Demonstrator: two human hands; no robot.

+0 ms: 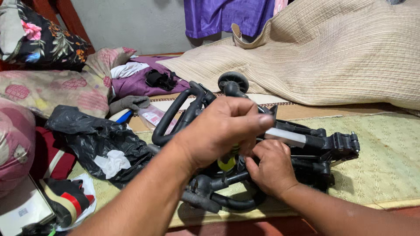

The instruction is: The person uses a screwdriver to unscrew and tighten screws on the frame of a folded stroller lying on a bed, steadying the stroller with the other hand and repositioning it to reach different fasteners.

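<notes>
Folded black metal frame (306, 144), looks like a collapsed stroller or cart chassis, lies on its side on the green woven mat (385, 157). Curved black tube handles at the near and left ends, one small black wheel (233, 80) sticking up at the far side, a silver tube section (286, 136) running through the middle, hinge block at the right end.

Left hand (221, 129) comes in from lower left, arched over the frame's centre, fingers curled down with the tips at the silver tube. Looks closed on something there, but the back of the hand hides what, so I can't tell whether it's actually gripping.

Right hand (271, 166) sits below and right of it, fingers bent in and pressed onto the frame's black tubing under the silver section. A small yellow-green part (226, 164) shows between the two hands; can't make out what it is.

Around it: crumpled black plastic bag (94, 137) with white paper (113, 162) on it, just left of the frame. Floral pillows (52, 85) further left. Purple cloth (144, 81) behind. Large beige ribbed blanket (341, 52) across the far right. Red-black-white item (65, 199) at lower left.
</notes>
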